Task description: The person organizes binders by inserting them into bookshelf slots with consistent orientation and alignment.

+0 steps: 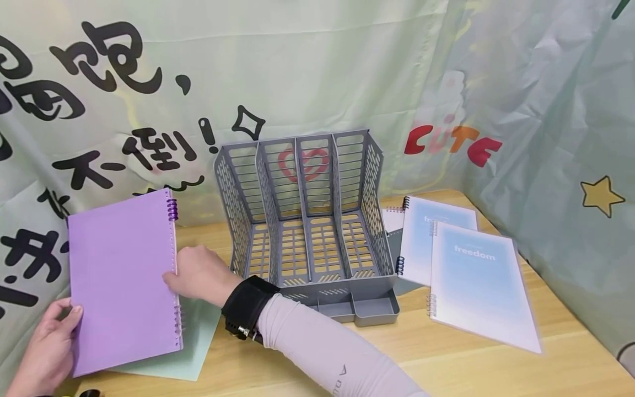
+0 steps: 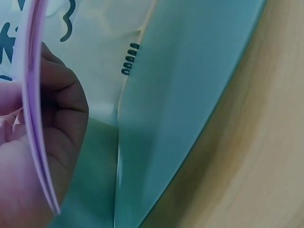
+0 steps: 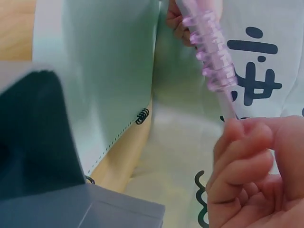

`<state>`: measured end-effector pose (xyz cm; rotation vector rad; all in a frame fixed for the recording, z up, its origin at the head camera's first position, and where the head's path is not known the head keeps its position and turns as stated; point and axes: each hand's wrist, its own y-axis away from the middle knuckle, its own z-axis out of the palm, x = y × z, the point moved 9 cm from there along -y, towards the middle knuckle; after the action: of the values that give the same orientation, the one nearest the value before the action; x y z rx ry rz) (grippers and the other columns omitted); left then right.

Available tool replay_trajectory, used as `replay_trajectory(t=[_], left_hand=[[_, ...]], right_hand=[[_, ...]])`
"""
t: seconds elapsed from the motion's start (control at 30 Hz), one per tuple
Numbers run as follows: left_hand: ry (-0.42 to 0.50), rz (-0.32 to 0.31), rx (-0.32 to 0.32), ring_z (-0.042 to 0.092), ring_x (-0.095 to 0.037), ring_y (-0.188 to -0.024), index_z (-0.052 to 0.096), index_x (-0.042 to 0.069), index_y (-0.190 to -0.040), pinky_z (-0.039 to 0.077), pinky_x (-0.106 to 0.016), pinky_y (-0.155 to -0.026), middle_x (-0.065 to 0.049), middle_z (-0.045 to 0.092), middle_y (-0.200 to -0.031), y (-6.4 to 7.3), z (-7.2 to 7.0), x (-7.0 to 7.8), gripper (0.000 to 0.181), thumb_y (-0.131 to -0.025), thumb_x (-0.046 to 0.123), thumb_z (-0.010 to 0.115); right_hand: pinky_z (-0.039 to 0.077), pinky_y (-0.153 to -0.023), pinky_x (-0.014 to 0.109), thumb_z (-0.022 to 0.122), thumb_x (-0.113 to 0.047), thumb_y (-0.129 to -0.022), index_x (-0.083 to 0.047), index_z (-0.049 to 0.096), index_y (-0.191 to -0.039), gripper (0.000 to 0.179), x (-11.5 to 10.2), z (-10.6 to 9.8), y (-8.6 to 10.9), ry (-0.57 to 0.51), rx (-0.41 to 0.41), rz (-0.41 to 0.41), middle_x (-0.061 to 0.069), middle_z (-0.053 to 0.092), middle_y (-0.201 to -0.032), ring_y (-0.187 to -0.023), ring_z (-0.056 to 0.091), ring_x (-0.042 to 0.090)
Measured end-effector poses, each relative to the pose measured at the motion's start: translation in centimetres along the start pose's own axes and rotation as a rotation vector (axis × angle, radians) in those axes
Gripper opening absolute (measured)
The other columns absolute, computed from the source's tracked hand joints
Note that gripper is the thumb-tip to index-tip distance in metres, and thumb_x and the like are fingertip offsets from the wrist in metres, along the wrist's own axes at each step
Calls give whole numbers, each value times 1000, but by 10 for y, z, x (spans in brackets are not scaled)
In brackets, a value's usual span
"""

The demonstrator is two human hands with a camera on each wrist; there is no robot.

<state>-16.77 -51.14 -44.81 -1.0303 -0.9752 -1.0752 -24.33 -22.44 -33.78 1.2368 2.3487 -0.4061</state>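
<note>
A purple spiral notebook (image 1: 121,281) is held up at the left of the head view, its coil edge facing right. My left hand (image 1: 52,339) grips its lower left edge, thumb on the front cover and fingers behind, as the left wrist view also shows. My right hand (image 1: 200,274) pinches the coil edge between the two coil sections; in the right wrist view the thumb and fingertips meet on it. Beneath lies a pale green spiral notebook (image 1: 195,342) on the table, partly hidden by the purple one.
A grey file rack (image 1: 307,289) with several upright slots and small front trays stands mid-table. To its right, a blue-white "freedom" notebook (image 1: 483,286) overlaps another blue-white notebook (image 1: 416,237). A printed cloth (image 1: 317,66) hangs behind. A dark round object (image 1: 90,393) sits at the bottom edge.
</note>
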Motion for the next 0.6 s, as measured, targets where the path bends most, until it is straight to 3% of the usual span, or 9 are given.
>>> replay_trajectory(t=[0.17,0.4,0.6], left_hand=[[20,3,-33,67,-7,-80,60,17,-117,48,-23,-65,5,72,-94,-2,8,-1,29,-115,3,36],[72,-5,-86,68,-9,-83,60,16,-119,50,-23,-66,3,73,-96,-3,21,-2,32,-115,1,32],[40,-12,-106,66,-8,-82,59,16,-118,48,-24,-65,4,72,-95,-4,31,-3,33,-115,-1,30]], right_hand=[[35,-41,18,62,-47,-107,-21,44,-57,59,0,-3,0,-43,-2,-6,-12,36,-45,-36,34,2],[43,-47,19,62,-51,-106,-23,60,-71,46,1,-6,0,-78,-34,-14,-12,49,-53,-42,45,2],[43,-47,18,60,-54,-107,-22,53,-59,58,0,-7,3,-138,-66,-55,-13,43,-48,-41,44,0]])
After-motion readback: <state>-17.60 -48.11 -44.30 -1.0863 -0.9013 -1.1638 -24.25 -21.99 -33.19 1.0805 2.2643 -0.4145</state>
